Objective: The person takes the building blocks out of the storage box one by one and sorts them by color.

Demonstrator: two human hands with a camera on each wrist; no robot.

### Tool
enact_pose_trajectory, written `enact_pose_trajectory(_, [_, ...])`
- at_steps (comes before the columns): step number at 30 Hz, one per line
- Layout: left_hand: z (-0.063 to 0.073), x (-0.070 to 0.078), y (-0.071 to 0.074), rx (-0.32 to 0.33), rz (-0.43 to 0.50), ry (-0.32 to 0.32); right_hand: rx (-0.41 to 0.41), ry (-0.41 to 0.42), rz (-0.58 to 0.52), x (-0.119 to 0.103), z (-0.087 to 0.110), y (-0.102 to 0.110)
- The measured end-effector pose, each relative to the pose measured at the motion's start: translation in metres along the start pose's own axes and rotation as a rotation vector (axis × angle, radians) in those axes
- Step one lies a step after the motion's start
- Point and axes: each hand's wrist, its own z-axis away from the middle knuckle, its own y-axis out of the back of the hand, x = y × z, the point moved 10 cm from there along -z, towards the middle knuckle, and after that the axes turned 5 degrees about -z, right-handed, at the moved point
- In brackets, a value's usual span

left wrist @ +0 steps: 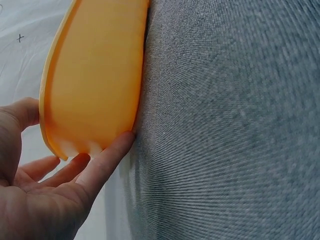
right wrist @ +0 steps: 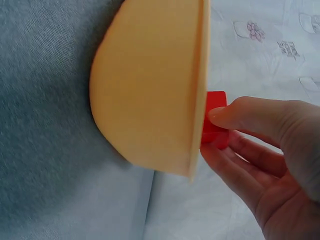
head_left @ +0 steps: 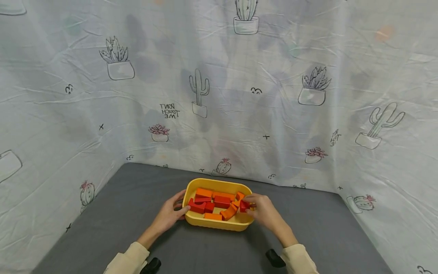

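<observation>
- Head view: your left hand (head_left: 171,215) rests against the left end of the yellow tub (head_left: 219,224), fingers fairly straight along the wall and thumb at the rim; it steadies the tub and holds no block.
- Your right hand (head_left: 263,211) pinches a red block (head_left: 244,205) between thumb and fingers, just over the tub's right rim.
- The tub sits mid-table on the grey cloth (head_left: 102,228), near you. About a dozen red and orange blocks (head_left: 213,203) lie inside, loosely heaped, and none lies on the cloth. So, as I judge it, either the filling is nearly done or the emptying has only begun; you cannot tell from this whether the pinched block is going in or coming out.
- Writing: the backdrop sheet (head_left: 308,57) bears "DON'T TOUCH ME", mirrored, left of the tall cactus print; a second, smaller copy to the right is too creased to read. No brand shows on tub or blocks.
- Left wrist view: your left hand (left wrist: 45,195) lies open, fingers spread, with one fingertip touching the tub (left wrist: 92,85) at its base. No writing here.
- Right wrist view: your right hand (right wrist: 265,155) grips the red block (right wrist: 215,112) with thumb above and fingers below, tight against the rim of the tub (right wrist: 150,90). Only printed plants show behind, no words.
</observation>
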Motion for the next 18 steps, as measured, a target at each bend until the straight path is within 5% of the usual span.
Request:
enact_pose_trajectory(10, [0.002,0.0,0.001,-0.023,0.063,0.001,0.074,0.007,-0.064,0.008,-0.003,0.031])
enact_pose_trajectory(18, [0.001,0.0,-0.001,-0.028,0.079,0.006,0.144,-0.044,-0.063,0.043,-0.006,0.049])
